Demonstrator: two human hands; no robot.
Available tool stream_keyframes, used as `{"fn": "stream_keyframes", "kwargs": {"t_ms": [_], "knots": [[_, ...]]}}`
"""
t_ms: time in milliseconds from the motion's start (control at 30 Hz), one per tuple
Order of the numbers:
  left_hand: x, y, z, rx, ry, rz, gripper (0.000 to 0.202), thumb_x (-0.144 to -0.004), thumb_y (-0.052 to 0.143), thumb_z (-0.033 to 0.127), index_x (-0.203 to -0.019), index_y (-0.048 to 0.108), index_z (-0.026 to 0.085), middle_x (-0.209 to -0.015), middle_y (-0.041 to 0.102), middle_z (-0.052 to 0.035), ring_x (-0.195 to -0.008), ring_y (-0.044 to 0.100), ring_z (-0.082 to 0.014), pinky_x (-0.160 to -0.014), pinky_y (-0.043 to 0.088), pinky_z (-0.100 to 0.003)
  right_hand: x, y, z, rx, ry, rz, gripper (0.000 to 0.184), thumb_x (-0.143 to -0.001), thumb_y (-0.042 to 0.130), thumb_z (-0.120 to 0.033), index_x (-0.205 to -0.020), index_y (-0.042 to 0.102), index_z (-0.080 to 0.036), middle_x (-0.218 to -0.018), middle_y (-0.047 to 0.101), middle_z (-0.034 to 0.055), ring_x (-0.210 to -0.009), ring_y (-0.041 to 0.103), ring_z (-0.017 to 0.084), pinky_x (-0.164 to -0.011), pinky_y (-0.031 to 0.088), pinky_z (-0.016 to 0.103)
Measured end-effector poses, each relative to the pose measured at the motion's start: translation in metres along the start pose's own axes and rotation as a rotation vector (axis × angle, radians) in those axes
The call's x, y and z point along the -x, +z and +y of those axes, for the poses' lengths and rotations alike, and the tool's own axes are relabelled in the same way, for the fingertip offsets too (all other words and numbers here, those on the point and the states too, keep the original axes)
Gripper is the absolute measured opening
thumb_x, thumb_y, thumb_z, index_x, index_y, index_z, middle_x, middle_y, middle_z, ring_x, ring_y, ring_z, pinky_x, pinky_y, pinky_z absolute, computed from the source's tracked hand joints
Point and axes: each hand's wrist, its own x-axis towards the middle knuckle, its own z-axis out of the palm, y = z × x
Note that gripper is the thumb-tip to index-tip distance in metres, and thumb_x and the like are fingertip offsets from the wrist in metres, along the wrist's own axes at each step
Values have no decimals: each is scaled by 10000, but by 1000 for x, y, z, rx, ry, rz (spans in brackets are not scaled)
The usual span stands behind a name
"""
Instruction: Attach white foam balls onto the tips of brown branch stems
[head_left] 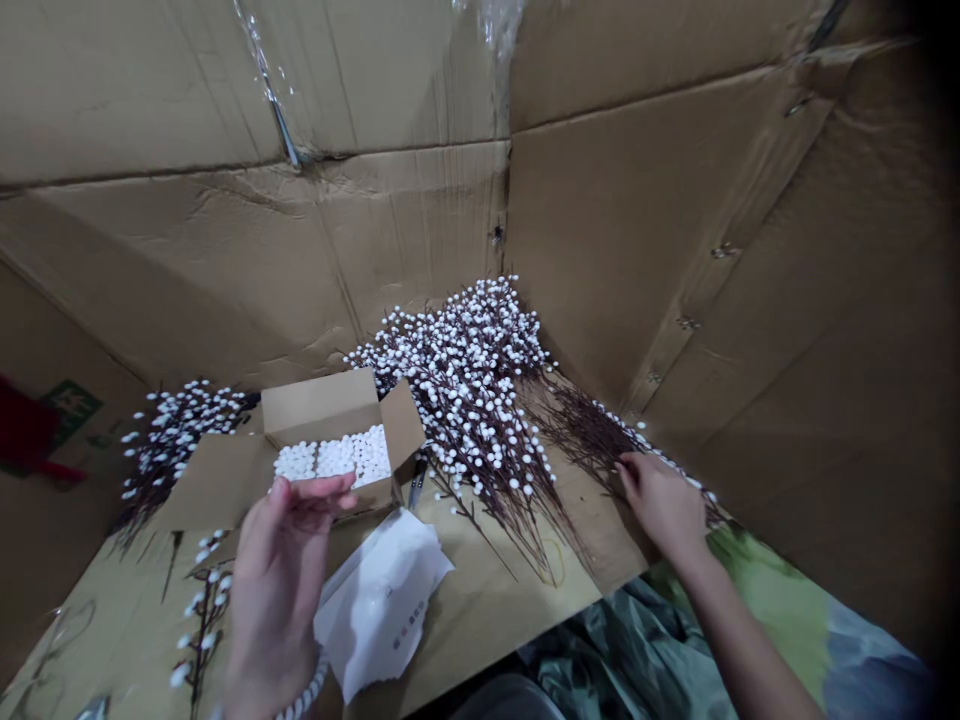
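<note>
**Right hand on sparse twigs, left hand raised by bead carton**

Right hand (661,500) lies back-up on a fan of sparse twigs (592,430). These are thin brown stems with few white beads, lying at the right side of the bench against the cardboard wall. Fingertips touch the stems, fingers bent and close together. Whether they pinch a stem is hidden by the hand itself. Forearm comes in from lower right.

Left hand (277,570) is raised above the bench, palm toward the camera, fingers loosely curled, thumb laid across toward the fingertips. Cannot tell if anything small is pinched there. Beaded bracelet (306,690) on the wrist. Just past the fingertips sits a small carton (330,405), flaps open, filled with loose white beads (337,458).

Between the two hands is a big heap of beaded branches (469,380). White heads point toward the back wall, stems fan toward the near edge, and it touches the sparse twigs on its right. A dark-handled tool (417,484), pliers or scissors, unclear which, lies between carton and heap. A crumpled white bag (382,600) with small print lies in front of the carton, just beside the left hand. A short beaded sprig (201,620) lies left of the left wrist. A second bundle (169,440) of beaded branches lies left of the carton, well apart from the heap.

Bench (487,610) is covered with brown cardboard. Creased cardboard walls (637,250) stand behind and to the right. Green plastic sheet (757,590) at the near right edge, under the right forearm. Red item (26,435) at far left, blurred.
</note>
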Motion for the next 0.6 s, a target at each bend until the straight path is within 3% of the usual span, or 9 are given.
{"fn": "stream_keyframes", "kwargs": {"t_ms": [167, 333, 433, 533, 567, 600], "knots": [[0, -4, -3, -66, 6, -17, 236, -616, 810, 406, -615, 779, 173, -628, 766, -42, -519, 676, -133, -571, 564, -188, -13, -4, 15, -96, 103, 89, 309, -880, 413, -356, -853, 640, -149, -871, 677, 144, -771, 603, 261, -649, 427, 337], [2, -4, -7, -112, -13, -30, 187, -685, 759, 325, -662, 780, 141, -674, 770, -67, -554, 679, -135, -596, 555, -195, -38, -15, 21, -168, 176, 43, 245, -846, 482, -360, -854, 651, -182, -739, 701, 97, -629, 615, 236, -522, 370, 298], [3, -4, -6, -108, -27, -6, 185, -659, 773, 315, -685, 780, 132, -661, 767, -74, -564, 689, -144, -601, 557, -199, -45, -31, 14, -178, 187, 85, 236, -837, 488, -348, -868, 661, -190, -820, 708, 120, -659, 615, 250, -550, 368, 325], [4, -5, -6, -114, -25, 41, 226, -621, 811, 297, -789, 788, 147, -627, 760, -45, -567, 687, -127, -619, 548, -178, -33, -53, -10, -616, 315, 204, 290, -789, 563, -431, -887, 661, -176, -841, 695, 123, -691, 620, 239, -611, 448, 355], [6, -5, -8, -129, -33, 47, 289, -609, 825, 277, -870, 784, 160, -600, 751, -24, -558, 682, -120, -618, 544, -174, -24, -61, -23, -893, 380, 191, 338, -731, 633, -471, -893, 660, -175, -829, 693, 112, -664, 620, 227, -615, 478, 365], [9, -4, -9, -152, -47, 40, 377, -600, 837, 258, -960, 768, 169, -558, 733, -1, -540, 673, -116, -619, 544, -179, -13, -69, -39, -1014, 377, 140, 395, -704, 646, -523, -911, 658, -187, -822, 696, 92, -631, 626, 211, -605, 508, 367]]}}
